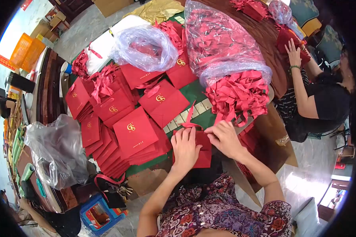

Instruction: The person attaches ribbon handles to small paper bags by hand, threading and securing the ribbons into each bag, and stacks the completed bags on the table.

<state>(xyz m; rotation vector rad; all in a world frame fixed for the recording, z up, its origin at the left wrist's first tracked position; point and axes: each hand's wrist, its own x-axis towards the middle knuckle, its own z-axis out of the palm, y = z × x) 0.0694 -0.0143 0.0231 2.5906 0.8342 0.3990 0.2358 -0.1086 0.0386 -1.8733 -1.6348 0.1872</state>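
"Where is there room to pass?"
"A narrow green strip (194,93) with pale tiles (202,107) runs between the stacked red bags (133,136) and the ribbon heap (238,94)."
"What stands in the way?"
"Bags on its left, ribbons on its right. Beyond the heap bulges a plastic sack (221,39); a red ribbon (190,114) juts over the tiles."

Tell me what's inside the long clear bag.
The long clear bag holds a mass of red ribbons, some spilling from its mouth. The outer ribbons cover the middle, so whatever lies deeper cannot be seen.
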